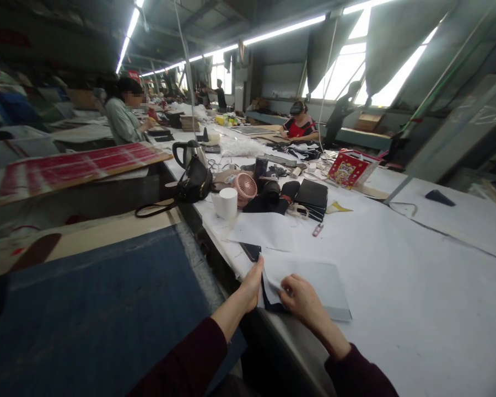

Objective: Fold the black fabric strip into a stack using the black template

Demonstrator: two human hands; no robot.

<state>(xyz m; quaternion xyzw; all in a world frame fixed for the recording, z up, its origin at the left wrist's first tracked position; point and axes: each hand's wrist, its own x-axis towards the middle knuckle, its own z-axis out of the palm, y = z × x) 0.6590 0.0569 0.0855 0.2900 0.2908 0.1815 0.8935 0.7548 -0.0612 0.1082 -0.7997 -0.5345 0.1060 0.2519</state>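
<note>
Two hands are meeting on the white table (397, 286): the left hand (251, 286) is pinching the paper stack (318, 281) at its nine o'clock edge, thumb raised; the right hand (301, 300), fingers curled narrow, is pressing its six o'clock corner, grip unclear. Some dark fabric (268, 302) is lying underneath. A white cup (227, 203) is standing at twelve o'clock.

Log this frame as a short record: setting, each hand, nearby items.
Setting: long white worktable in a workshop, other people seated farther along
Left hand: thumb against the left edge of the white sheets
Right hand: pinches the white sheets' near edge, dark fabric underneath
Nearby: white cup, pink fan, black handbag, kettle
</note>
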